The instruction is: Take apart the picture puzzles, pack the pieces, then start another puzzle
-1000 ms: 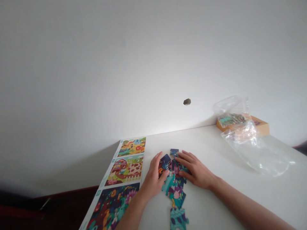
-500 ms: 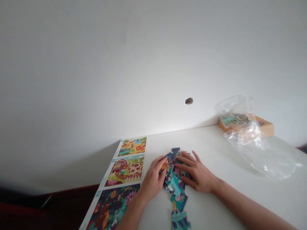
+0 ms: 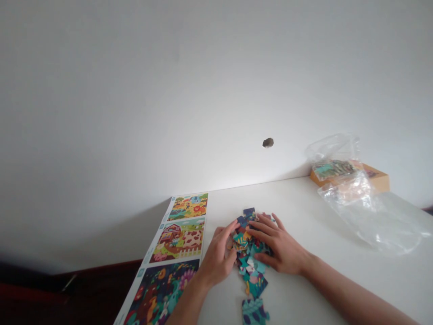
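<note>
A heap of jigsaw puzzle pieces [image 3: 250, 262] in dark blue, teal and orange lies on the white table [image 3: 297, 207]. My left hand [image 3: 221, 253] rests at the heap's left side, thumb and fingers apart, fingertips touching the pieces. From the right, my right hand [image 3: 275, 241] lies over the heap with its fingers spread, hiding part of it. Neither hand grips a piece that I can make out. One teal piece [image 3: 253, 312] lies nearest to me, below the heap.
Left of the heap, a printed picture sheet [image 3: 177, 241] shows several cartoon animal scenes. At the back right stands a yellow box [image 3: 380, 181], with a clear plastic bag [image 3: 382, 225] and a bag of puzzle pieces [image 3: 333, 169] on it. The wall [image 3: 216, 90] has a hole [image 3: 268, 143].
Pieces between my hands have shifted and turned, with more orange and teal ones showing. My left hand's fingers have opened a little. My right hand stays over the heap.
</note>
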A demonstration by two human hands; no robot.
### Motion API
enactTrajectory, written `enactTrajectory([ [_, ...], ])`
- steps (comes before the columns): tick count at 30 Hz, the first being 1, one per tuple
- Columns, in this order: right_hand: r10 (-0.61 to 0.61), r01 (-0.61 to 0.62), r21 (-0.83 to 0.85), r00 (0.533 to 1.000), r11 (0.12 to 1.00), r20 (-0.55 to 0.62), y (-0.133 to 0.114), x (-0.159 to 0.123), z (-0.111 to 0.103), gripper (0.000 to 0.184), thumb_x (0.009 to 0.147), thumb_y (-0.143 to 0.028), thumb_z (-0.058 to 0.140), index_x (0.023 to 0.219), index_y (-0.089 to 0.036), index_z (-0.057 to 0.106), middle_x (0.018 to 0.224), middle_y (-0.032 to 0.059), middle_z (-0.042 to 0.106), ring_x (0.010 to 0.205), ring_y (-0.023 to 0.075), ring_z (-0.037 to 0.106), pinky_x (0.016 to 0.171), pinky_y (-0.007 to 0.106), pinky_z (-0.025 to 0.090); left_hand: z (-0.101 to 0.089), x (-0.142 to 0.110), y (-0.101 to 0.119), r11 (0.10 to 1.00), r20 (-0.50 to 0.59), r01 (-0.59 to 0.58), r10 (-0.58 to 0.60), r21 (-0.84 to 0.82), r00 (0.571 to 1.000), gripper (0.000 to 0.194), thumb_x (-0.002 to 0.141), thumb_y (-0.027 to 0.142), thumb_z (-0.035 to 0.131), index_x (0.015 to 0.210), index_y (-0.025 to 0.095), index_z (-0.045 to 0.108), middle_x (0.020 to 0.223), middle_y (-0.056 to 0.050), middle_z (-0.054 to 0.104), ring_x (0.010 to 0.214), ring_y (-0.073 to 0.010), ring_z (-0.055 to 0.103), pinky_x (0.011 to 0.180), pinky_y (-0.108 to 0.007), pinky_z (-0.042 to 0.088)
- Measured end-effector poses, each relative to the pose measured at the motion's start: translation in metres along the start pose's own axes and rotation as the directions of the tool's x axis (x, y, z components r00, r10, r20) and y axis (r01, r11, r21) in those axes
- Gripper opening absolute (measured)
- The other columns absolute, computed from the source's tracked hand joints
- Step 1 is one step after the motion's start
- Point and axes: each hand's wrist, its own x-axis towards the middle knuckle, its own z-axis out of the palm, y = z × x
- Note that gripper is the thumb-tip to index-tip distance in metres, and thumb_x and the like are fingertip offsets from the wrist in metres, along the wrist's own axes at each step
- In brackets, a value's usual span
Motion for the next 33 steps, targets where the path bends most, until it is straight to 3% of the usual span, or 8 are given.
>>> enactTrajectory([
  [4,0.037,-0.037,-0.012,0.999,0.999,-0.019,0.004,-0.004,-0.001,0.059,0.093,-0.053,0.045,0.147,-0.031,0.036,0.153,0.0088,0.037,0.144,0.0354,0.021,0.112,0.067,0.008,0.004,0.002,0.001,0.994,-0.021,-0.005,0.007,0.111,1.000,0.052,0.087,0.018,0.054,0.138,0.024,0.045,0.133,-0.008,0.054,0.124,-0.0258,0.047,0.107,-0.045,0.041],
  [10,-0.121,0.120,0.013,0.992,0.993,0.045,-0.008,0.000,-0.001,0.089,0.076,-0.066,0.062,0.151,-0.030,0.029,0.158,0.0098,0.027,0.144,0.0393,0.018,0.113,0.065,0.001,0.006,0.004,0.000,0.983,-0.071,0.019,-0.006,0.181,0.997,0.038,0.088,0.024,0.058,0.126,0.025,0.058,0.117,-0.008,0.058,0.113,-0.0252,0.053,0.099,-0.042,0.048],
  [14,-0.059,0.059,0.000,0.998,0.998,0.022,-0.004,0.000,-0.002,0.079,0.078,-0.055,0.064,0.148,-0.032,0.035,0.156,0.0080,0.030,0.144,0.0386,0.019,0.113,0.065,0.004,0.004,0.004,-0.002,0.970,-0.120,0.048,-0.019,0.240,0.993,0.029,0.088,0.028,0.058,0.115,0.024,0.065,0.110,-0.009,0.058,0.109,-0.0268,0.054,0.095,-0.044,0.050],
  [19,-0.001,0.001,-0.010,1.000,1.000,-0.014,0.006,-0.005,-0.002,0.064,0.085,-0.035,0.057,0.146,-0.030,0.039,0.150,0.0071,0.042,0.141,0.0335,0.028,0.115,0.061,0.013,0.003,0.001,0.001,0.978,-0.073,0.000,0.015,0.211,0.997,0.043,0.087,0.024,0.057,0.130,0.023,0.054,0.133,-0.010,0.051,0.126,-0.0274,0.044,0.108,-0.046,0.041],
  [23,-0.016,0.014,-0.027,0.999,1.000,-0.048,0.008,-0.006,0.003,0.064,0.086,-0.027,0.053,0.148,-0.027,0.035,0.153,0.0068,0.038,0.143,0.0315,0.025,0.117,0.057,0.013,0.003,0.000,0.005,0.982,-0.016,-0.022,0.026,0.189,1.000,0.051,0.085,0.023,0.059,0.135,0.022,0.051,0.132,-0.011,0.049,0.126,-0.0276,0.043,0.109,-0.044,0.040],
  [29,-0.050,0.050,-0.006,0.999,0.999,0.007,0.006,-0.003,0.007,0.063,0.095,-0.046,0.044,0.152,-0.027,0.026,0.154,0.0065,0.035,0.146,0.0324,0.018,0.117,0.059,0.009,0.005,0.001,0.007,0.987,0.016,-0.030,0.027,0.159,0.999,0.042,0.086,0.022,0.058,0.128,0.026,0.058,0.117,-0.008,0.053,0.115,-0.0247,0.050,0.103,-0.041,0.045],
  [33,-0.041,0.041,0.009,0.999,0.999,0.007,0.006,-0.001,0.008,0.075,0.089,-0.057,0.051,0.152,-0.026,0.025,0.154,0.0082,0.035,0.145,0.0344,0.018,0.117,0.060,0.009,0.010,0.002,0.001,0.987,-0.062,-0.005,0.015,0.162,0.998,0.042,0.088,0.019,0.055,0.129,0.028,0.056,0.116,-0.008,0.054,0.114,-0.0238,0.051,0.101,-0.040,0.047],
])
